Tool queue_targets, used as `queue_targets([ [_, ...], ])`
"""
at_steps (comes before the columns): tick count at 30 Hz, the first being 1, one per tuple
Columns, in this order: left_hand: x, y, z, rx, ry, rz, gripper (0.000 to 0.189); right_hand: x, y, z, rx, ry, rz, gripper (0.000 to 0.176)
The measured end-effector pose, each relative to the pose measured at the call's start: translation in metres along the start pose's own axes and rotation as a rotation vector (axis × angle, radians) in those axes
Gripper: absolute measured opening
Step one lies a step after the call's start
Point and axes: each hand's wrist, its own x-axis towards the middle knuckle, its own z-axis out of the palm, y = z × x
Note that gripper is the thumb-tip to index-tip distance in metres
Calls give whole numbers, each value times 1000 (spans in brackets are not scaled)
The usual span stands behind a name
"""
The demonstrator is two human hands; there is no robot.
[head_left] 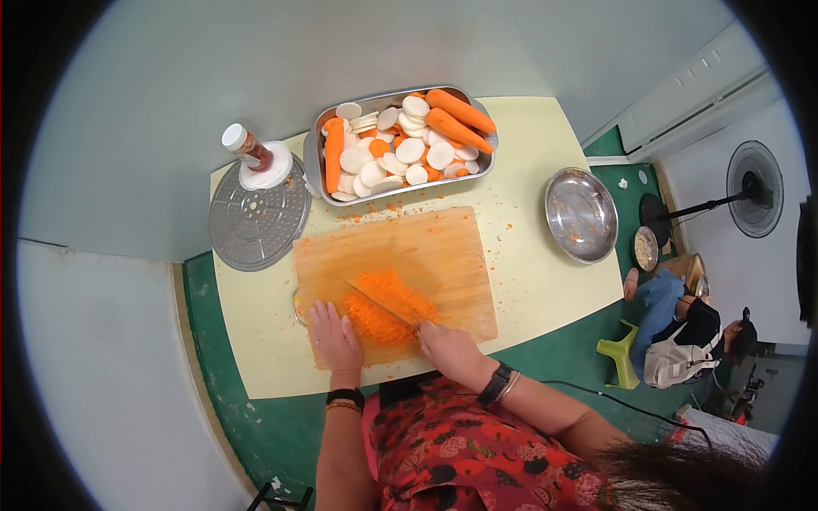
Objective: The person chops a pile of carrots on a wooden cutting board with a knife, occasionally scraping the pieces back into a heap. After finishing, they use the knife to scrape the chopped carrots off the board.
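Observation:
My right hand (452, 349) is closed around the handle of a knife (375, 301), whose blade lies across a heap of finely chopped carrot (383, 328). The heap sits on the near half of a wooden cutting board (443, 247). Flat at the board's left edge, close to the heap, rests my left hand (336, 338) with its fingers stretched out and nothing in it. Behind the board stands a metal tray (409, 196) holding white radish slices (410, 151), carrot pieces and several whole carrots (460, 111).
A steel bowl (582, 215) stands at the table's right side. On the left, a perforated grey disc (256, 226) carries a jar (249, 148) on a white base. Beyond the table are a seated person (682, 332), a green stool (620, 356) and a fan (755, 189).

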Motion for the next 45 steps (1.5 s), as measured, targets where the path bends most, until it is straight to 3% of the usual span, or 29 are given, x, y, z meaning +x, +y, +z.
queue_targets([
  [5,-4,21,-3,68,-81,-119,53,8,5,5,-79,-98,87,14],
  [11,4,32,1,88,-24,-166,53,9,1,-1,-75,11,5,14],
  [29,7,36,-3,158,17,-142,53,8,3,-7,-134,-13,-19,14],
  [35,7,32,-4,92,-41,-170,55,10,12,5,-163,-47,-4,16],
  [41,18,19,-4,-279,-303,-418,66,-1,6,-9,96,110,-126,21],
  [45,19,21,-7,-355,-398,-538,77,-8,21,-6,95,-20,-47,28],
])
